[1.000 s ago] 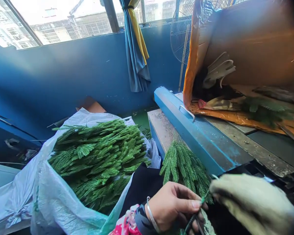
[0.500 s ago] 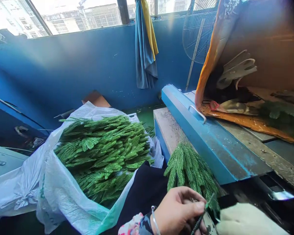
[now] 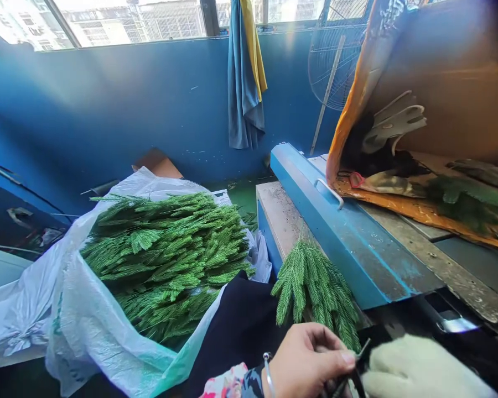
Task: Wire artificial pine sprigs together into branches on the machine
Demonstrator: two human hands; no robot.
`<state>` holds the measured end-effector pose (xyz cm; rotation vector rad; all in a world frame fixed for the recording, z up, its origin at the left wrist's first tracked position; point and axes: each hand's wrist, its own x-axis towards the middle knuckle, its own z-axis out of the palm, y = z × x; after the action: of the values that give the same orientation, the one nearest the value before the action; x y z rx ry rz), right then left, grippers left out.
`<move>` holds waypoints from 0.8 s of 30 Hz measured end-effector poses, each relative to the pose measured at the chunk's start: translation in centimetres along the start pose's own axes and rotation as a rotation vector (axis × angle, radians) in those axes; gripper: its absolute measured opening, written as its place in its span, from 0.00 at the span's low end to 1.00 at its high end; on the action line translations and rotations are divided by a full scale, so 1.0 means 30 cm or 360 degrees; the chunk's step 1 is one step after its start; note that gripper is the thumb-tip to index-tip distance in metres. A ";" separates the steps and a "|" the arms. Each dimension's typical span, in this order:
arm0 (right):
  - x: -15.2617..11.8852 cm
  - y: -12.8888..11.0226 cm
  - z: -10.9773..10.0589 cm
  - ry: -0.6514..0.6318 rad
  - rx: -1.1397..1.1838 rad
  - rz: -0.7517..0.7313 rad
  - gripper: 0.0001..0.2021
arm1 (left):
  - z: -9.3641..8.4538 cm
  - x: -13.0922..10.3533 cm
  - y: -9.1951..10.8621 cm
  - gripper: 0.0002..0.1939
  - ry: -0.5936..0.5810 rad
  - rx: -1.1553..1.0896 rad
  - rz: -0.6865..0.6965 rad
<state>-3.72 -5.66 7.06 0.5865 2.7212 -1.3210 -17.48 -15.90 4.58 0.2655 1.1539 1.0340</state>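
Low in the head view, my left hand [image 3: 315,356], bare with a silver bangle, pinches a thin dark green stem [image 3: 363,349] between thumb and fingers. Close on its right is my right hand [image 3: 419,367] in a pale glove; its fingertips are hidden, so what it holds does not show. Just beyond my left hand, a bunch of green pine-like sprigs [image 3: 315,282] lies on the bench edge. To the left, a white plastic bag [image 3: 91,326] stands open, full of similar green sprigs [image 3: 178,249].
A blue metal beam [image 3: 340,232] with a handle runs beside the wooden bench top [image 3: 278,204]. At the right, an orange-edged box [image 3: 448,215] holds gloves [image 3: 398,124]. Cloths [image 3: 244,83] hang on the blue wall near a fan [image 3: 336,61]. Dark fabric [image 3: 240,326] lies beside the bag.
The whole view has shifted slightly, with the bag and sprigs now further left. Both hands stay close together, and the stem between them has changed its angle.
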 end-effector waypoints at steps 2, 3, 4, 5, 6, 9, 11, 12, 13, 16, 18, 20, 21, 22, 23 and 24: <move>0.016 -0.014 -0.058 0.0007 -0.0183 -0.0038 0.11 | 0.028 0.001 -0.003 0.24 -0.0085 0.0000 0.0000; 0.029 -0.009 -0.082 -0.0041 -0.0159 -0.0066 0.08 | 0.040 -0.004 0.001 0.25 -0.0168 0.0017 0.0006; 0.043 0.004 -0.095 -0.0094 -0.0016 -0.0062 0.06 | 0.047 -0.013 0.008 0.25 -0.0259 0.0040 0.0022; 0.053 0.023 -0.094 -0.0151 0.0185 -0.0005 0.05 | 0.048 -0.022 0.016 0.26 -0.0334 0.0058 0.0049; 0.059 0.045 -0.079 -0.0212 0.0412 0.0110 0.04 | 0.045 -0.032 0.023 0.25 -0.0377 0.0063 0.0085; 0.038 0.091 0.013 -0.0282 0.0660 0.0350 0.04 | 0.018 -0.041 0.032 0.24 -0.0253 -0.0006 0.0120; 0.002 0.083 0.049 -0.0219 0.0436 0.0190 0.06 | 0.005 -0.030 0.022 0.23 -0.0043 -0.0046 0.0070; -0.013 0.069 0.046 -0.0179 0.0326 0.0099 0.09 | 0.006 -0.021 0.014 0.22 0.0025 -0.0045 0.0040; -0.022 0.052 0.030 -0.0135 0.0247 0.0031 0.11 | 0.011 -0.013 0.006 0.22 0.0058 -0.0022 0.0018; -0.008 0.017 -0.054 -0.0026 0.0150 0.0002 0.12 | 0.046 -0.001 -0.005 0.23 0.0006 0.0113 0.0001; 0.016 0.028 -0.081 -0.0011 0.0199 0.0034 0.09 | 0.065 -0.007 0.007 0.22 -0.0080 0.0156 0.0031; 0.025 0.055 -0.059 -0.0071 0.0332 0.0141 0.07 | 0.067 -0.018 0.027 0.20 -0.0092 0.0152 0.0059; 0.021 0.068 -0.035 -0.0119 0.0361 0.0179 0.08 | 0.063 -0.022 0.036 0.19 -0.0049 0.0165 0.0049; 0.012 0.076 -0.009 -0.0169 0.0347 0.0193 0.08 | 0.057 -0.024 0.041 0.17 0.0024 0.0194 0.0015; -0.001 0.079 0.013 -0.0218 0.0286 0.0165 0.09 | 0.051 -0.023 0.043 0.17 0.0097 0.0221 -0.0034; -0.014 0.076 0.026 -0.0254 0.0217 0.0141 0.09 | 0.047 -0.021 0.039 0.16 0.0147 0.0241 -0.0070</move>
<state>-2.60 -5.10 4.97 0.5768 2.4655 -1.4719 -16.93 -15.32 6.33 0.3133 1.3189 0.9295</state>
